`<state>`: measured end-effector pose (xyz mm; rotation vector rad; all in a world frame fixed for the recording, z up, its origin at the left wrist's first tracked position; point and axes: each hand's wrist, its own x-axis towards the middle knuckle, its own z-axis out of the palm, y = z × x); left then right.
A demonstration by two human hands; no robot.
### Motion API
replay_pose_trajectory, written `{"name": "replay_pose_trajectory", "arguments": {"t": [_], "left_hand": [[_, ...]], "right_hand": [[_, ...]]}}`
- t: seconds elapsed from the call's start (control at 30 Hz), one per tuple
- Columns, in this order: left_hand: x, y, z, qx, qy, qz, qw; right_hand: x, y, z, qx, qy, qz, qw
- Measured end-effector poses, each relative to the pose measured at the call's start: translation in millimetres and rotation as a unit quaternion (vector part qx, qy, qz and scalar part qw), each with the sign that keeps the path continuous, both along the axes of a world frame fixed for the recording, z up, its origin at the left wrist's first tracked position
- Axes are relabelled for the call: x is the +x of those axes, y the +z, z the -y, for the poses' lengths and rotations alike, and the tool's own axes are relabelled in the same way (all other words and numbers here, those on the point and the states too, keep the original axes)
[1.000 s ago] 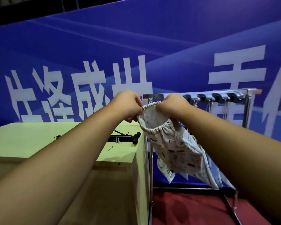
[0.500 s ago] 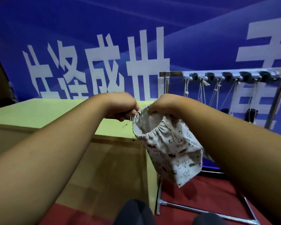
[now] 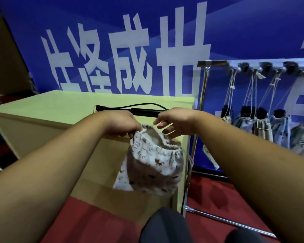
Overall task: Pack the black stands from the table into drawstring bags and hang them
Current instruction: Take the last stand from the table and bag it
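A white drawstring bag (image 3: 153,162) with small cat prints hangs in front of the table's near edge, its mouth pulled wide. My left hand (image 3: 120,124) pinches the left side of its rim. My right hand (image 3: 174,122) has its fingers hooked inside the right side of the rim. Just behind both hands a black stand (image 3: 144,111) with a thin curved black arm lies on the pale green table (image 3: 51,109). I cannot see anything inside the bag.
A chrome rack (image 3: 203,92) stands right of the table, against a blue banner. Several filled drawstring bags (image 3: 260,127) hang from its hooks (image 3: 265,66) by their cords. Red carpet lies below. My dark-clad knees (image 3: 167,225) show at the bottom edge.
My view has tilted down and left, bringing the stand on the table into sight. Both hands have lowered the bag from rack height to the table's near edge and spread its mouth wider.
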<state>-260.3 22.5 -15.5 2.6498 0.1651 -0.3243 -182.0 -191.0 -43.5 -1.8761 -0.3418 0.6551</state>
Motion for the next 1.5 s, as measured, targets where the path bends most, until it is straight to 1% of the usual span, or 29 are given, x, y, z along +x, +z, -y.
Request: {"name": "replay_pose_trajectory", "arguments": {"t": [0.03, 0.07, 0.13, 0.17, 0.23, 0.3, 0.33, 0.4, 0.53, 0.63, 0.73, 0.87, 0.93, 1.0, 1.1, 1.17, 1.23, 1.27, 1.37, 1.43, 1.5], "left_hand": [[2.6, -6.5, -3.7, -0.006, 0.006, 0.003, 1.000], [4.6, -11.9, -4.2, -0.014, 0.009, 0.007, 1.000], [10.0, -24.9, -6.5, -0.025, 0.014, 0.020, 0.999], [12.7, -30.8, -7.3, -0.029, 0.018, 0.028, 0.999], [18.4, -41.2, -8.9, -0.034, 0.025, 0.038, 0.998], [22.4, -48.6, -10.1, -0.034, 0.019, 0.039, 0.998], [24.1, -51.5, -11.1, -0.037, 0.014, 0.036, 0.999], [26.2, -56.2, -13.4, -0.040, 0.005, 0.032, 0.999], [31.6, -64.6, -19.1, -0.054, -0.001, 0.031, 0.998], [33.6, -70.0, -22.7, -0.045, -0.013, 0.033, 0.998], [33.1, -76.5, -22.1, -0.025, -0.020, 0.034, 0.999], [30.2, -85.6, -15.3, -0.055, -0.030, 0.034, 0.997], [26.6, -87.9, -9.6, -0.070, -0.034, 0.032, 0.996], [20.1, -87.2, -1.0, -0.084, -0.039, 0.038, 0.995], [8.2, -82.4, 13.1, -0.079, -0.044, 0.070, 0.993], [1.1, -78.2, 21.5, -0.070, -0.042, 0.089, 0.993], [-5.2, -73.3, 30.6, -0.068, -0.037, 0.107, 0.991], [-8.2, -71.1, 36.0, -0.071, -0.033, 0.117, 0.990], [-11.2, -66.6, 51.0, -0.094, -0.009, 0.145, 0.985], [-13.0, -63.1, 63.4, -0.113, 0.005, 0.154, 0.982], [-13.6, -59.3, 77.9, -0.121, 0.011, 0.154, 0.981]], "right_hand": [[6.1, -5.5, -5.2, 0.026, -0.053, 0.006, 0.998], [11.8, -9.8, -8.4, 0.027, -0.106, 0.031, 0.993], [22.7, -19.9, -16.3, -0.035, -0.171, 0.098, 0.980], [26.4, -25.3, -20.6, -0.075, -0.179, 0.135, 0.972], [33.0, -37.5, -26.7, -0.171, -0.163, 0.223, 0.946], [35.7, -49.3, -31.2, -0.272, -0.133, 0.302, 0.904], [37.5, -54.8, -33.2, -0.290, -0.131, 0.323, 0.891], [41.3, -65.1, -35.6, -0.295, -0.127, 0.342, 0.883], [57.0, -74.6, -42.0, -0.381, -0.069, 0.384, 0.839], [66.7, -73.9, -47.1, -0.416, -0.045, 0.388, 0.821], [70.6, -76.3, -49.3, -0.405, -0.080, 0.381, 0.828], [67.2, -83.9, -49.8, -0.359, -0.172, 0.358, 0.844], [61.3, -83.7, -49.1, -0.349, -0.192, 0.342, 0.851], [53.0, -81.9, -46.9, -0.355, -0.188, 0.354, 0.844], [34.2, -78.2, -42.0, -0.392, -0.154, 0.398, 0.815], [24.7, -73.6, -37.9, -0.416, -0.127, 0.406, 0.804], [15.4, -68.0, -34.1, -0.427, -0.099, 0.396, 0.807], [8.8, -66.1, -30.6, -0.419, -0.097, 0.387, 0.816], [-3.1, -67.2, -23.5, -0.358, -0.139, 0.352, 0.853], [-9.9, -67.1, -13.6, -0.279, -0.194, 0.327, 0.882], [-16.3, -66.2, 3.2, -0.176, -0.256, 0.316, 0.896]]}}
